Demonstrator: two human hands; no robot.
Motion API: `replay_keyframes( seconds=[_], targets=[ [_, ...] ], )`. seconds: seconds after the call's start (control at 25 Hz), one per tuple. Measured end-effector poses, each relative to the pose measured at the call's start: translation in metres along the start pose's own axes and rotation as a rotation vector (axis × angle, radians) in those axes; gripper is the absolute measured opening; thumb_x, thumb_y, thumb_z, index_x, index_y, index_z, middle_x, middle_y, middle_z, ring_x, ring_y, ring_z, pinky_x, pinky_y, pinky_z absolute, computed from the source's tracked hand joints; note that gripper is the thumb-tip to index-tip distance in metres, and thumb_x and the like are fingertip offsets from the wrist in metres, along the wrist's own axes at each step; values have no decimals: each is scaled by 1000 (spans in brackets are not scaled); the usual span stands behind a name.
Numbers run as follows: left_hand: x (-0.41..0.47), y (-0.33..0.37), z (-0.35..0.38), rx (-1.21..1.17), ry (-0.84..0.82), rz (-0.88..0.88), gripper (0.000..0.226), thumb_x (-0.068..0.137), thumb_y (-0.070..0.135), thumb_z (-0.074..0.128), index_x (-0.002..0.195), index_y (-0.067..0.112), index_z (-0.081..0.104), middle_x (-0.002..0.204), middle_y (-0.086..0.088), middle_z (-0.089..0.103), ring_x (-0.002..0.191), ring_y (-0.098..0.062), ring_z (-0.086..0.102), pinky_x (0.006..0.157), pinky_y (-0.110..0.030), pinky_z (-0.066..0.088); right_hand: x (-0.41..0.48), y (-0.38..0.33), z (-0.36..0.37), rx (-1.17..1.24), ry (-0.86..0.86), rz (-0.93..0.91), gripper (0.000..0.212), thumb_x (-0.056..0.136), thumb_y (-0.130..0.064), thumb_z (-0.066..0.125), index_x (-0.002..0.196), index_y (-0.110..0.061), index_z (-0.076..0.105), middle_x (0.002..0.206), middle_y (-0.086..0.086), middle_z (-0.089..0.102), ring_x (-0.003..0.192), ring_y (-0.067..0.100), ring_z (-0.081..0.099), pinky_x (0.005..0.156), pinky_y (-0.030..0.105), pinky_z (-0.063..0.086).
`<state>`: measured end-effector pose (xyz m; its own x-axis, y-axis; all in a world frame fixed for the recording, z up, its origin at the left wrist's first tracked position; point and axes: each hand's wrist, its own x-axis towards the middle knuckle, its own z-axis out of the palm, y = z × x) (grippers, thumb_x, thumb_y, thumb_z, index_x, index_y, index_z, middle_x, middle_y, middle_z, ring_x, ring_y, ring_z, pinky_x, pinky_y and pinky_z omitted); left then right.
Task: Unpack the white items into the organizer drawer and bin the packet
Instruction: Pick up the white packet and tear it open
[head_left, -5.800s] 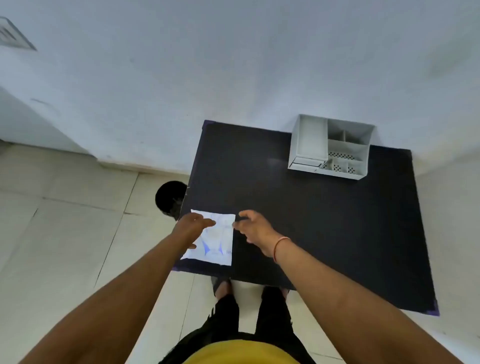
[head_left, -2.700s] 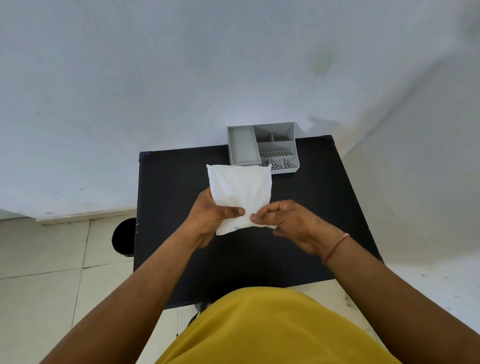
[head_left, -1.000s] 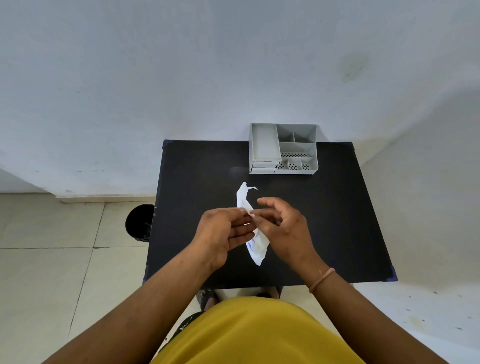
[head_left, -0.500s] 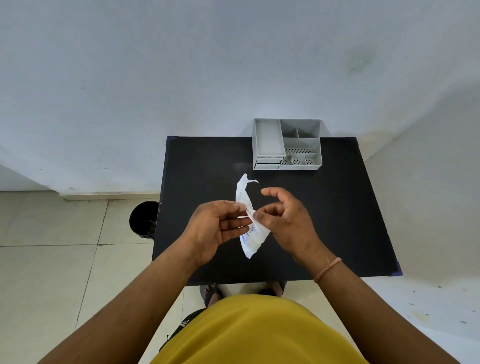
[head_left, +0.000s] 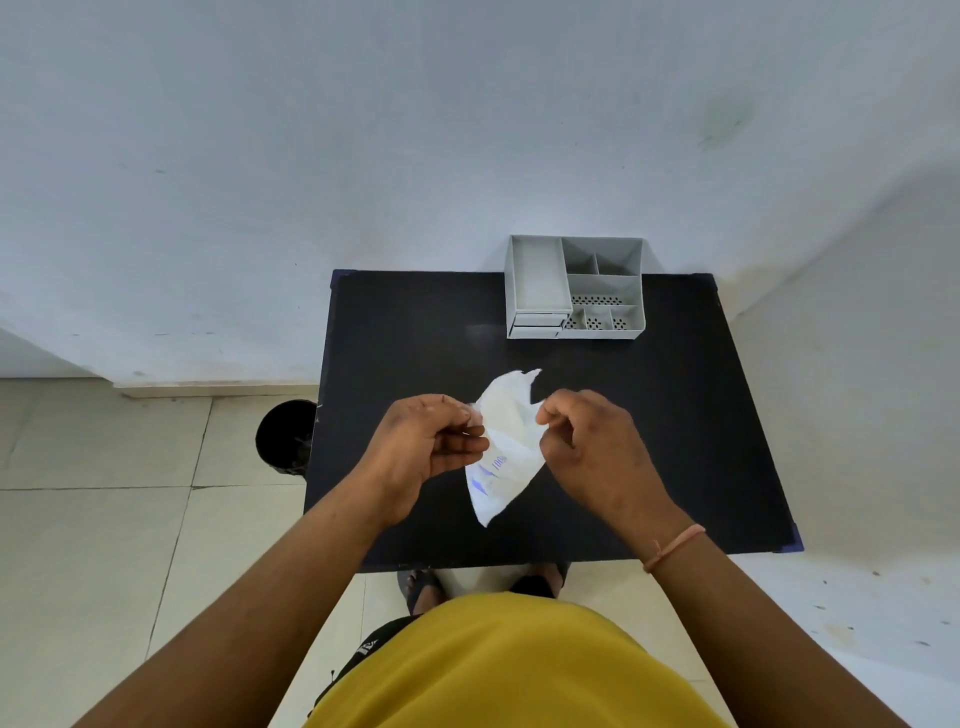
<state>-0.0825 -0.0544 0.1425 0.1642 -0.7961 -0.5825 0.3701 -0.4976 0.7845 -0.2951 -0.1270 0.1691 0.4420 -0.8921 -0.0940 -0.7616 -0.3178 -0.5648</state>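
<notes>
Both forearms reaching forward from the bottom corners and converging over the middle of the worktop (head_left: 405, 332). Left hand (head_left: 426, 447) turned palm inward, fingers (head_left: 462, 447) curled, thumb and forefinger pinching the left edge of the white packet (head_left: 501, 452). Right hand (head_left: 597, 447) opposite it, back of the hand up, knuckles bent, fingertips (head_left: 545, 415) clamped on the packet's right edge near the top. Thin orange band (head_left: 672, 545) around the right wrist.

Black, rectangular worktop, pushed against a pale, scuffed wall (head_left: 363, 130). Grey organizer (head_left: 574, 288) at the far edge, right of centre, with one long open compartment on the left, small closed drawer fronts below it, and several smaller perforated compartments on the right. Pale tiled floor (head_left: 104, 519) to the left, with a round black bin (head_left: 285, 436) standing just beside the worktop's left edge. Yellow shirt (head_left: 509, 665) filling the lower middle, dark sandalled feet (head_left: 423, 587) visible under the near edge.

Packet held in the air between the two hands, above the middle of the worktop and well apart from the organizer. Stretched flat between the two grips, upper end torn into a ragged point, lower end tapering to a corner hanging below the fingers. Blue print on the lower half, too small to read. Contents not visible.
</notes>
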Motion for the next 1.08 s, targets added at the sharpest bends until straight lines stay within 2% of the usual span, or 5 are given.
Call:
replay_keyframes(
  seconds=[0.24,0.44,0.64,0.8,1.08],
  targets=[
    [14,-8,4,375,-23,15,19,95,10,71,83,11,86,88,-12,86,89,-34,83,84,-38,70,24,-6,35,106,-341,57,26,99,-5,59,105,-12,83,108,4,77,95,16,68,78,17,50],
    [15,-14,0,567,62,18,18,96,14,72,83,9,84,79,-8,84,77,-21,83,80,-34,70,23,-4,82,259,-567,238,30,109,-16,45,128,-12,69,124,17,73,112,35,70,97,49,59],
    [3,-11,-30,435,-105,-62,30,97,42,73,94,15,85,84,-1,83,73,-16,78,67,-29,65,22,-3,77,98,-629,79,50,104,-30,61,152,-30,47,148,12,60,126,31,62,92,29,48],
    [12,-12,-70,217,296,-2,57,83,69,73,108,18,78,90,-2,68,83,-22,66,75,-41,59,24,-8,44,376,-503,58,36,95,-24,68,130,-30,63,134,-6,70,118,18,69,96,42,63],
    [39,-21,-91,-219,-322,-274,48,99,38,70,143,19,69,145,-22,70,121,-44,74,89,-55,65,15,-3,18,965,-400,350,31,108,-12,57,125,-28,77,115,3,83,106,35,78,70,37,68]
  ],
)
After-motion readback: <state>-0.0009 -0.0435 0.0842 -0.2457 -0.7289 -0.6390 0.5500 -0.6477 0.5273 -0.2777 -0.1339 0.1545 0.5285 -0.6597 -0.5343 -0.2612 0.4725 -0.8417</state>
